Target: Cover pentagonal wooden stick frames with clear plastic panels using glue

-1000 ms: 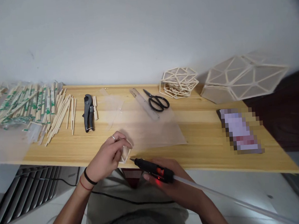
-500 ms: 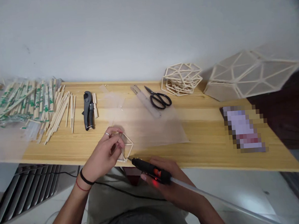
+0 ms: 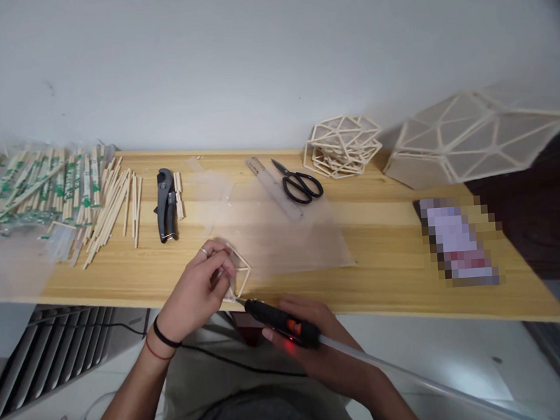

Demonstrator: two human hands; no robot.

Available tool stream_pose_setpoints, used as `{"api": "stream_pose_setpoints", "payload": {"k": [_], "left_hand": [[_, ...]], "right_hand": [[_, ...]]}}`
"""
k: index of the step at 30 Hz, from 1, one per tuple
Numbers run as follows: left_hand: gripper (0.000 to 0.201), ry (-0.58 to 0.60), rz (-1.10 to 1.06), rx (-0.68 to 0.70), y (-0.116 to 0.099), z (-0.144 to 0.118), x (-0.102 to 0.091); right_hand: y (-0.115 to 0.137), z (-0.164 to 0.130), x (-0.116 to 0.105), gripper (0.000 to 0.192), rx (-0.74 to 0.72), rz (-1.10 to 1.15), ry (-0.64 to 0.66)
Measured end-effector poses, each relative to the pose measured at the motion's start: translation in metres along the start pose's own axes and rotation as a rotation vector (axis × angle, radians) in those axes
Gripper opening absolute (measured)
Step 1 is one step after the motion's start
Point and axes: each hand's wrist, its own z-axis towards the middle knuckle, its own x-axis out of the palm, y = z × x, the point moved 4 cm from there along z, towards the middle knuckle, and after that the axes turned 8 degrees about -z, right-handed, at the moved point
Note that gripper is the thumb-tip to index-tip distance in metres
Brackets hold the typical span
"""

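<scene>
My left hand [image 3: 197, 294] grips a small triangular frame of pale wooden sticks [image 3: 239, 273] at the near edge of the wooden table [image 3: 385, 273]. My right hand [image 3: 313, 345] holds a black glue gun [image 3: 281, 322] with a red light and a clear glue stick trailing off to the right. The gun's nozzle points left and touches the lower corner of the stick frame.
A heap of wooden sticks, some in green-printed wrappers [image 3: 59, 200], lies at the far left. A grey cutter [image 3: 165, 205], clear plastic sheets [image 3: 282, 238], a ruler [image 3: 271, 186], black scissors [image 3: 297, 184], a stack of stick frames [image 3: 345, 146], a large panelled frame shape [image 3: 466, 136] and a phone [image 3: 457, 242] lie on the table.
My left hand turned the small frame so more of it shows past my fingers. The glue gun's nozzle moved in and up to the frame's lower corner.
</scene>
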Motion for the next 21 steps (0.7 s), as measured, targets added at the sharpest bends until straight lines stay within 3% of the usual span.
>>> {"api": "stream_pose_setpoints", "payload": {"k": [8, 13, 21], "left_hand": [[0.022, 0.010, -0.011, -0.033, -0.0002, 0.0012, 0.0030], [0.021, 0.000, -0.004, -0.009, 0.0004, 0.0012, 0.0041], [0.023, -0.023, 0.001, 0.022, 0.0034, 0.0011, 0.0045]], "right_hand": [[0.0004, 0.0010, 0.0001, 0.024, 0.035, -0.005, 0.001], [-0.0004, 0.0018, 0.0011, 0.017, -0.011, 0.023, -0.010], [-0.0010, 0.0019, 0.0021, 0.023, -0.094, -0.016, -0.106]]}}
